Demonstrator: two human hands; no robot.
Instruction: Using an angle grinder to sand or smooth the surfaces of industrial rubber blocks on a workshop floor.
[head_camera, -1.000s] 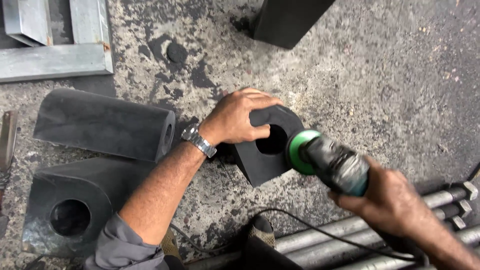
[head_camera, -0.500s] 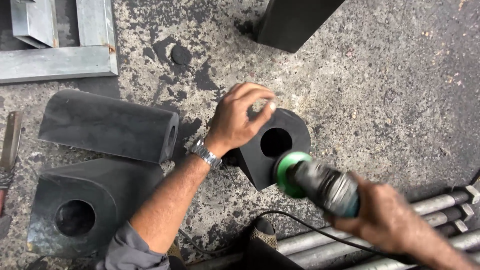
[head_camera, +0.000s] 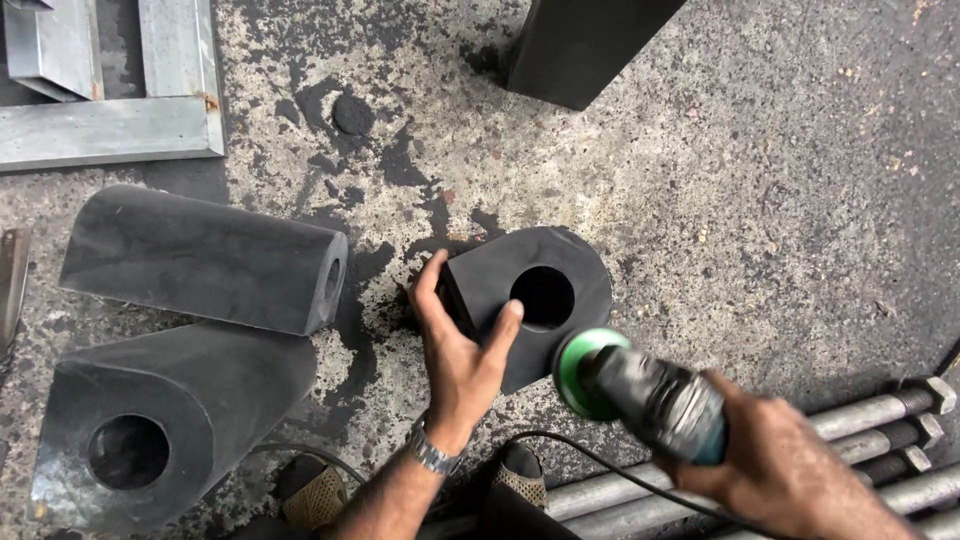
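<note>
A: Block (head_camera: 535, 300), black, D-shaped end face with a round bore, lies on the concrete floor (head_camera: 760, 180). We take it as the landmark. Our left hand (head_camera: 462, 350) is on its near-left corner: thumb along the left side face, fingers spread open over the end face beside the bore. The hand steadies the piece; it is not closed round it.

B: And the right?

A: Our right hand (head_camera: 790, 470) is clamped on the body of the angle grinder (head_camera: 650, 395). Its green disc guard sits just beside the block's lower right edge; we cannot tell whether the disc touches. The cord (head_camera: 620, 470) trails toward us from the grinder.

B: Handling properties?

A: We judge the block dense and heavy for its bulk, stiff, matte, and not fragile. The faces look dusty, so a flat palm may slide. Take hold across the flat side faces, or hook fingers into the bore; avoid the rounded top, which offers no purchase.

B: Surroundings?

A: Left of the block lie two larger black pieces of the same profile: one on its side (head_camera: 200, 260), one nearer us with its bore facing up (head_camera: 150, 430). Beyond these, galvanised steel sections (head_camera: 110, 130). Right of the block and nearer us, long bolts (head_camera: 880, 440) with hex heads. Beyond the block stands a dark upright piece (head_camera: 585, 45).
</note>
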